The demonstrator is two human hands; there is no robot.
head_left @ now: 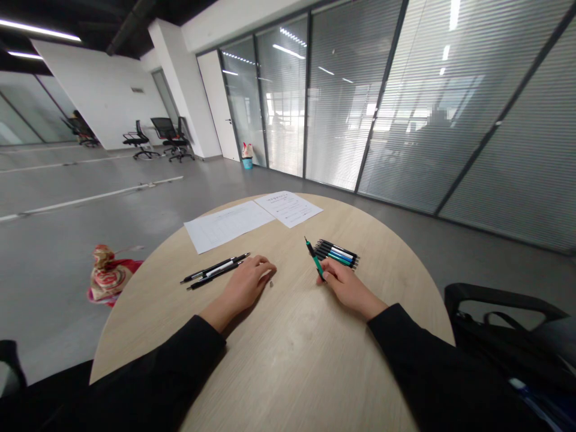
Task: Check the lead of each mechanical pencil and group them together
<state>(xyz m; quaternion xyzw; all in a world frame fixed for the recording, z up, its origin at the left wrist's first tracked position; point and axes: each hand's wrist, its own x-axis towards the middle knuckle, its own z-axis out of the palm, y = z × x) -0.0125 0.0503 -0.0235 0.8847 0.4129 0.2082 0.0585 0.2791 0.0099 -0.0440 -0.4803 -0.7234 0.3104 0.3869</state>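
Note:
My right hand [346, 287] pinches a green and black pen [315, 259], which tilts with its thin tip up and away from me. Just behind that hand lies a row of several pens [337, 252] side by side, with black, white, blue and green barrels. On the tabletop rests my left hand [249, 281], palm down with its fingers loosely bent and no held object visible. A small greyish bit [271, 284] lies by its fingertips. Left of this hand, black and white pens [215, 270] lie close together at a slant, partly hidden by the fingers.
Two printed paper sheets, a left one [229, 225] and a right one [290, 207], lie at the far side of the round wooden table [288, 372]. A chair [499, 294] stands at the right. Red and gold bags [110, 276] sit on the floor at left.

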